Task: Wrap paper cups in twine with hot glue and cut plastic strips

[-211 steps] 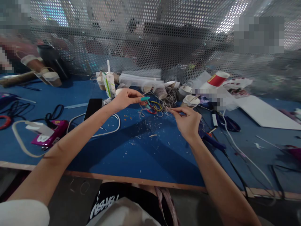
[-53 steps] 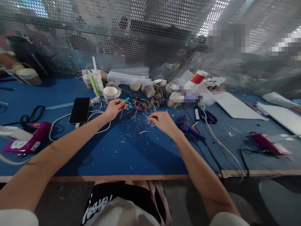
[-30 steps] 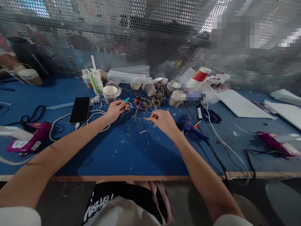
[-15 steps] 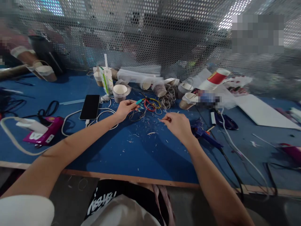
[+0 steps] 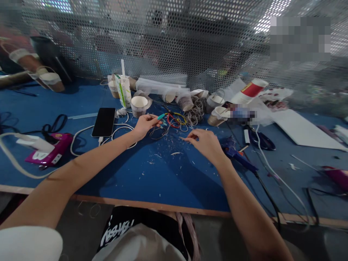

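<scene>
My left hand [image 5: 146, 127] is closed in a pinch above the middle of the bench. It grips a small teal tool [image 5: 161, 117], whose exact kind I cannot make out. Close beyond it lie a loose grey cord [image 5: 174, 125] and red and yellow loops [image 5: 179, 117]. To the right, my right hand [image 5: 204, 141] is closed too, thumb and fingertips together. A thin pale sliver [image 5: 182, 138] sticks out of that pinch, pointing left. The two hands are apart. Small light scraps [image 5: 176, 153] lie on the blue bench below them.
A phone [image 5: 103, 122] and white cable lie left, past them a purple glue gun [image 5: 49, 150]. A blue glue gun [image 5: 239, 156] rests beside my right wrist. Paper cups [image 5: 140, 105], a drink carton [image 5: 123, 90] and tangled cord [image 5: 195, 110] line the back, before a perforated metal screen [image 5: 163, 47].
My right hand has shifted slightly to the left with the pale sliver. My left hand stays nearly in place, still gripping the teal tool.
</scene>
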`<state>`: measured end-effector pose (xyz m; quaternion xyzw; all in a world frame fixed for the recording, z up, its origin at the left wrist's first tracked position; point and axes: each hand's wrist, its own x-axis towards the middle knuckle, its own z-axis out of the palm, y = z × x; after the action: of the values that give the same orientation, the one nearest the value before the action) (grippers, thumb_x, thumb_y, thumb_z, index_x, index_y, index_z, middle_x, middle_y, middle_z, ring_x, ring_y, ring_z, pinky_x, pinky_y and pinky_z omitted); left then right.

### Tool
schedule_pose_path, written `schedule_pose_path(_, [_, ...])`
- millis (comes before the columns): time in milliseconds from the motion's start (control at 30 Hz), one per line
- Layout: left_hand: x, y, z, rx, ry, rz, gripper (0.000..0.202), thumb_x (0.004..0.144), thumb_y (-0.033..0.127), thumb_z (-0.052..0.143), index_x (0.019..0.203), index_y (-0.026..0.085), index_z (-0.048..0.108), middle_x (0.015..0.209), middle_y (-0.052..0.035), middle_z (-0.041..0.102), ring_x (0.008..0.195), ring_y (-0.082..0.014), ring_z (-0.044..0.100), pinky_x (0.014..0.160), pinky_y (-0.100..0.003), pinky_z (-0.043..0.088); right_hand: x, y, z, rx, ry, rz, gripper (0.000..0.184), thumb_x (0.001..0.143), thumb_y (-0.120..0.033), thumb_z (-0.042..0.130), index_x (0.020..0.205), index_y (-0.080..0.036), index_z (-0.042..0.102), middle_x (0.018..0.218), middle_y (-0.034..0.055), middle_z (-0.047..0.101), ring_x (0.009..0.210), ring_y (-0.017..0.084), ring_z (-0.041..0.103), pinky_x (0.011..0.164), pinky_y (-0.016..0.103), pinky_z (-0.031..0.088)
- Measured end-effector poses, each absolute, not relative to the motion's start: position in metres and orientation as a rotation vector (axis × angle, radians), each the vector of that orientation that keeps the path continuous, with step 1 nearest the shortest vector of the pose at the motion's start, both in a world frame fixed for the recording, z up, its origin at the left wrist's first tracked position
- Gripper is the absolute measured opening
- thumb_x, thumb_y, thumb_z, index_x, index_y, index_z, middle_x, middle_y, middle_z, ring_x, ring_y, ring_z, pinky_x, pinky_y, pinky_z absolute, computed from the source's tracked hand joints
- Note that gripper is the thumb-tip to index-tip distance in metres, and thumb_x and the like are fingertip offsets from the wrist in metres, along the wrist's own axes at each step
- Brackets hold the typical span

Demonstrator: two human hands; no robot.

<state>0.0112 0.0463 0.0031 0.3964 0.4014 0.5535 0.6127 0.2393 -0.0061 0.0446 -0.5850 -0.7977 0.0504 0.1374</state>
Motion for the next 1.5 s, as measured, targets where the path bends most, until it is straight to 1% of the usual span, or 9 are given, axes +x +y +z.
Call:
schedule_pose_path(167, [0.012,0.048,0.002,0.908,0.938,1.317,0.012,0.079,0.009,0.065,0.067,0.01,0.062,0.06,-0.0001,0.066,0.053,-0.0049,0.059,0.067,-0.022,0.048,0.246,-0.003,0.049,-1.561,-2.453,0.246,0.016,0.083,-0.016,0.054,0.078,-0.02,0.069,0.082,0.0056,0.072,0.077,0.019,0.065,0.073,0.032,0.045])
schedule_pose_path(367, [0.012,0.05,0.0,0.902,0.879,1.324,0.013,0.082,0.004,0.058,0.07,0.009,0.062,0.059,0.0002,0.065,0.054,-0.0053,0.058,0.066,-0.022,0.048,0.246,-0.004,0.048,-1.658,-2.346,0.153,0.008,0.078,-0.017,0.059,0.072,-0.018,0.064,0.078,0.0081,0.069,0.075,0.021,0.062,0.069,0.033,0.045])
schedule_pose_path(567, [0.011,0.049,0.0,0.902,0.889,1.317,0.011,0.082,0.008,0.061,0.07,0.009,0.062,0.061,-0.0005,0.065,0.057,-0.0053,0.059,0.067,-0.022,0.047,0.245,-0.005,0.048,-1.637,-2.317,0.133,0.017,0.078,-0.015,0.054,0.093,-0.019,0.063,0.065,0.0057,0.066,0.085,0.026,0.062,0.07,0.035,0.044])
schedule_pose_path(700, [0.011,0.049,-0.001,0.888,0.9,1.317,0.012,0.083,0.008,0.06,0.071,0.009,0.062,0.061,0.0,0.064,0.057,-0.0048,0.058,0.067,-0.021,0.046,0.245,-0.005,0.045,-1.635,-2.296,0.069,0.016,0.08,-0.02,0.057,0.095,-0.019,0.064,0.066,0.0061,0.067,0.088,0.027,0.062,0.071,0.036,0.044])
schedule_pose_path(833, [0.011,0.052,-0.001,0.861,0.907,1.315,0.015,0.084,0.009,0.058,0.069,0.01,0.06,0.06,0.0006,0.063,0.056,-0.0045,0.057,0.066,-0.021,0.045,0.244,-0.005,0.045,-1.563,-2.371,0.0,0.014,0.085,-0.025,0.056,0.089,-0.02,0.069,0.081,0.0094,0.071,0.094,0.028,0.061,0.075,0.038,0.046])
schedule_pose_path(967, [0.011,0.051,0.0,0.897,0.911,1.313,0.013,0.083,0.01,0.061,0.069,0.01,0.06,0.059,0.0013,0.063,0.055,-0.0043,0.057,0.066,-0.02,0.045,0.245,-0.004,0.044,-1.584,-2.439,0.01,0.022,0.087,-0.019,0.051,0.091,-0.02,0.073,0.099,0.0085,0.073,0.095,0.026,0.065,0.08,0.039,0.048])
schedule_pose_path(1167, [0.012,0.049,0.003,0.88,0.886,1.321,0.017,0.084,0.005,0.057,0.068,0.01,0.061,0.058,0.0007,0.064,0.054,-0.0042,0.058,0.062,-0.02,0.046,0.242,-0.007,0.045,-1.793,-2.316,-0.004,0.015,0.082,-0.025,0.061,0.082,-0.023,0.075,0.081,0.0054,0.076,0.078,0.026,0.069,0.069,0.036,0.048])
schedule_pose_path(1300, [0.012,0.052,-0.001,0.884,0.87,1.34,0.019,0.083,0.005,0.058,0.065,0.01,0.06,0.057,0.0,0.064,0.053,-0.0039,0.058,0.057,-0.018,0.043,0.237,-0.009,0.048,-1.754,-2.255,0.139,0.008,0.077,-0.021,0.065,0.074,-0.02,0.072,0.073,0.0043,0.075,0.074,0.022,0.069,0.069,0.033,0.048])
schedule_pose_path(1500, [0.01,0.055,-0.006,0.883,0.872,1.357,0.015,0.081,0.01,0.063,0.067,0.01,0.059,0.058,0.0007,0.064,0.053,-0.0041,0.059,0.06,-0.018,0.046,0.233,-0.01,0.047,-1.685,-2.205,0.209,0.013,0.075,-0.014,0.065,0.087,-0.017,0.069,0.067,0.003,0.073,0.073,0.021,0.07,0.07,0.032,0.049])
